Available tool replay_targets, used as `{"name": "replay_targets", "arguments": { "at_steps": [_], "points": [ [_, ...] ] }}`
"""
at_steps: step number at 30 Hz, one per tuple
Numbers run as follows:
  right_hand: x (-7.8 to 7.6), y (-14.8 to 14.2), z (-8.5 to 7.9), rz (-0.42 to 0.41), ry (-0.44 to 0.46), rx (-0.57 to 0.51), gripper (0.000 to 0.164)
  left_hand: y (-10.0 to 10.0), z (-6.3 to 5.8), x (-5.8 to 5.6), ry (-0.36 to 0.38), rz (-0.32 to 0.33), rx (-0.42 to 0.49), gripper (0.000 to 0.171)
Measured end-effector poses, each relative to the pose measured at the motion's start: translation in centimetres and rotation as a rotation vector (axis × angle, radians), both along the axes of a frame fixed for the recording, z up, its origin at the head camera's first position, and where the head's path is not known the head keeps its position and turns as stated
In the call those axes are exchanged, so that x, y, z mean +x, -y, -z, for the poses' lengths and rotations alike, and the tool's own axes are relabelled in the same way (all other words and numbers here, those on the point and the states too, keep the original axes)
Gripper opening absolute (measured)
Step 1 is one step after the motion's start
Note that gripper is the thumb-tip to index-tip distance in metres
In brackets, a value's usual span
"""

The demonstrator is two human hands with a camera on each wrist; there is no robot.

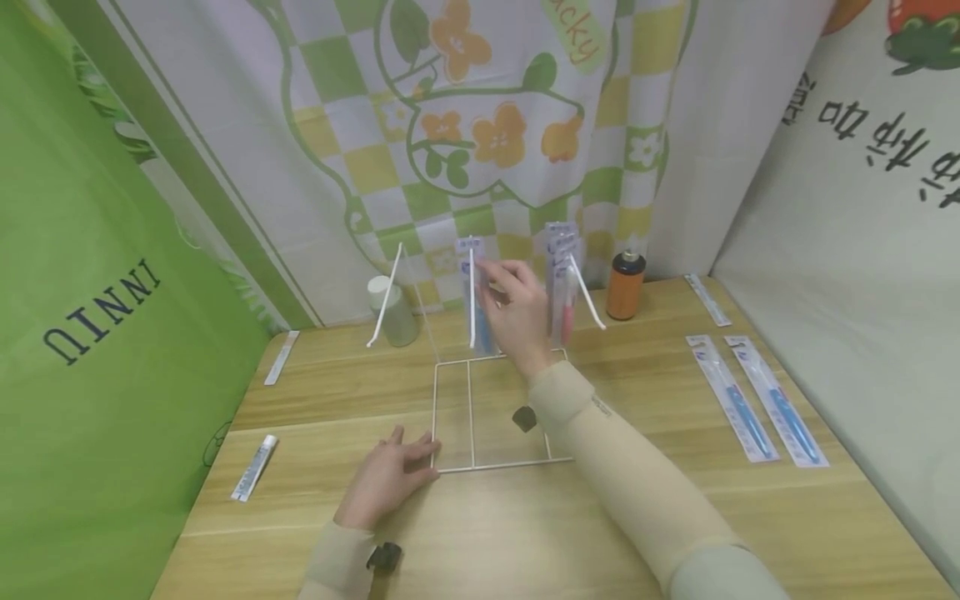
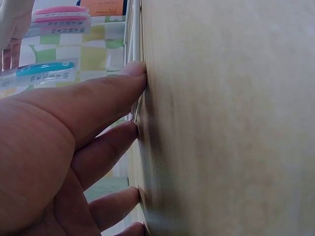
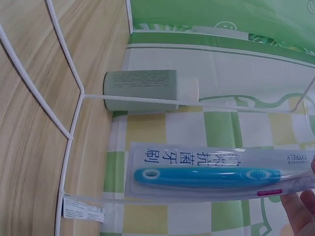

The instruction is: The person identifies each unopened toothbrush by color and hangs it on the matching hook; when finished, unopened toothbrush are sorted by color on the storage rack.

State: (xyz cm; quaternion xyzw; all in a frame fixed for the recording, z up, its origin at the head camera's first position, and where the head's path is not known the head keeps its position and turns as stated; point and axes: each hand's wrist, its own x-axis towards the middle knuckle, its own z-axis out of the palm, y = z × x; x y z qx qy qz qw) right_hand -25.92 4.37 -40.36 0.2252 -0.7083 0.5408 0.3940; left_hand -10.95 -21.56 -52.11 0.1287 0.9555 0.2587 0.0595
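Observation:
A white wire rack (image 1: 472, 468) with three long hooks stands on the table. A blue toothbrush in a clear package (image 3: 206, 176) is at the middle hook. My right hand (image 1: 517, 308) pinches its upper part; only fingertips show in the right wrist view. Several packaged toothbrushes (image 1: 561, 275), a pink one among them, hang at the right hook. My left hand (image 1: 386, 479) rests at the front left corner of the rack's base, fingers spread. In the left wrist view, its thumb (image 2: 110, 96) and fingertips touch the tabletop beside the wire.
Behind the bare left hook stands a pale green bottle (image 1: 395, 317); an orange bottle (image 1: 626, 287) is back right. Two packaged toothbrushes (image 1: 776, 400) lie at right. A toothpaste tube (image 1: 255, 468) lies at left, with small boxes (image 1: 282, 358) near the back corners. Curtains surround the table.

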Motion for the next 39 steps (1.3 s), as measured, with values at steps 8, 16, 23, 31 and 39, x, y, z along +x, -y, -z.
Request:
{"name": "replay_targets", "arguments": {
  "at_steps": [8,16,23,31,39],
  "points": [
    [-0.1,-0.1,0.1,0.008,-0.042,0.017,0.038,0.0,0.0,0.1,-0.003,0.008,0.007,0.044],
    [-0.1,-0.2,0.2,0.019,-0.063,0.001,0.035,0.0,-0.1,0.1,-0.001,0.009,-0.001,0.044],
    [-0.3,-0.2,0.5,0.042,-0.075,0.023,0.036,0.0,0.0,0.1,-0.011,0.007,-0.010,0.045],
    [-0.1,-0.4,0.5,0.051,-0.035,0.048,0.036,0.0,-0.2,0.1,-0.014,0.015,-0.010,0.045],
    [1.3,-0.8,0.8,-0.010,-0.042,0.008,0.040,0.0,-0.2,0.2,-0.012,0.012,-0.012,0.045]
  ]
}}
